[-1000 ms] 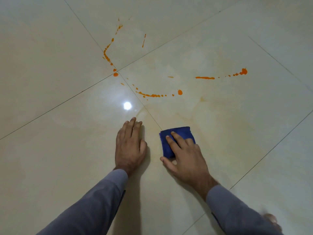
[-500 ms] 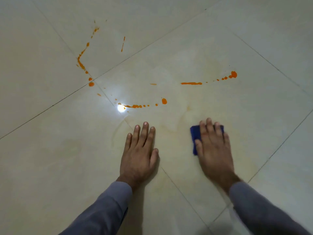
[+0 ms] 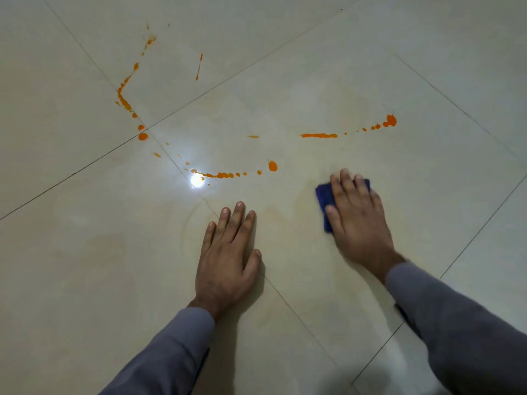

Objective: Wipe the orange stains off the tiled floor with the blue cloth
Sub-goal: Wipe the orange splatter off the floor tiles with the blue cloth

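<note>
Right hand [image 3: 355,220] presses flat on blue cloth [image 3: 323,199], fingers together; left hand [image 3: 228,260] lies flat, empty, on tiled floor [image 3: 85,252]; orange stains [image 3: 319,135] beyond

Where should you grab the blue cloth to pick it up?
Grab the blue cloth by its left edge, coming from the left. It lies flat on the floor with the right hand pressed over most of it, so only that edge strip shows.

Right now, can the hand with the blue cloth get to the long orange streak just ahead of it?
Probably yes. The right hand presses the blue cloth flat on the floor, and only bare tile lies between it and the long orange streak. Nothing blocks a forward slide.
</note>
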